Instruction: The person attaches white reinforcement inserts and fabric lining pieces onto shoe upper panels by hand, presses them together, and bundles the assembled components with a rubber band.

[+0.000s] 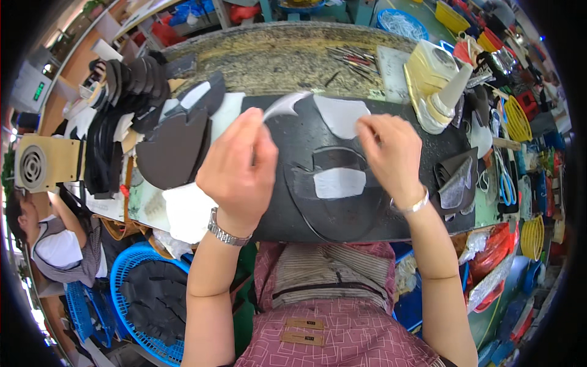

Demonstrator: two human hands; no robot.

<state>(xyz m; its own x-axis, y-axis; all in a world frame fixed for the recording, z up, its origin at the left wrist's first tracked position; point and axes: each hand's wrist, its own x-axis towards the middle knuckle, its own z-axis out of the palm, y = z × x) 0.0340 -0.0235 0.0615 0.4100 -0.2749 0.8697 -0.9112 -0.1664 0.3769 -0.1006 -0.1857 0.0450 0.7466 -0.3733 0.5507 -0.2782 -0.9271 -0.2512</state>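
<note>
My left hand [239,168] is raised over the left side of the black work mat [269,229], its fingers pinched on a thin, curved whitish strip [286,106] that is slightly blurred. My right hand [393,153] is closed, fingertips at the edge of a pale grey-white sheet piece [342,116]; whether that piece rests on the mat or hangs above it I cannot tell. Between and below my hands lies a rounded black cut piece [336,217] with a notched top. A white patch [340,183] sits on it.
Stacked dark cut pieces [174,150] stand at left. A glue bottle with a cone nozzle [441,92] is at the upper right, near several thin tools [354,58]. Blue scissors [506,183] lie far right. A blue basket [119,287] holds black pieces; another person [61,244] sits left.
</note>
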